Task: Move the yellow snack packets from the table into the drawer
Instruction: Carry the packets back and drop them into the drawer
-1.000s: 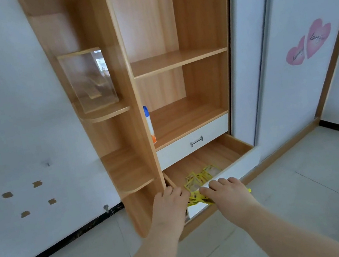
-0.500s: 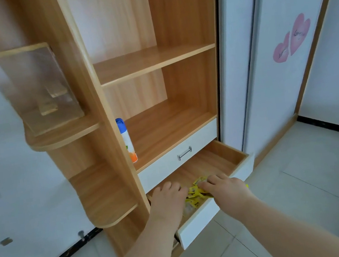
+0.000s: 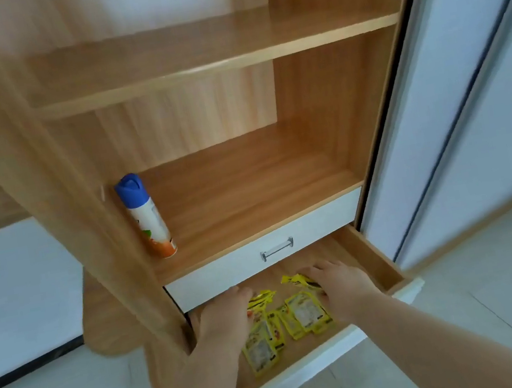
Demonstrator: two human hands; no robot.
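Observation:
Several yellow snack packets [image 3: 287, 320] lie scattered on the wooden floor of the pulled-out lower drawer [image 3: 378, 263]. Both my hands reach into the drawer, palms down. My left hand [image 3: 224, 317] rests over the left side of the pile, its fingers straight and covering some packets. My right hand [image 3: 337, 285] lies spread over the right side, fingertips touching a crumpled yellow packet [image 3: 292, 279] at the back. Neither hand visibly grips a packet. No table is in view.
The shut upper drawer [image 3: 320, 222] with a metal handle sits just above my hands. A blue-capped spray can [image 3: 146, 215] stands on the shelf at the left. White sliding doors [image 3: 473, 123] flank the cabinet on the right; pale floor tiles [image 3: 473, 326] lie below.
My head has moved closer and lower. Both hands went from the drawer's front edge deeper inside, and the bunched packets now lie spread on the drawer floor.

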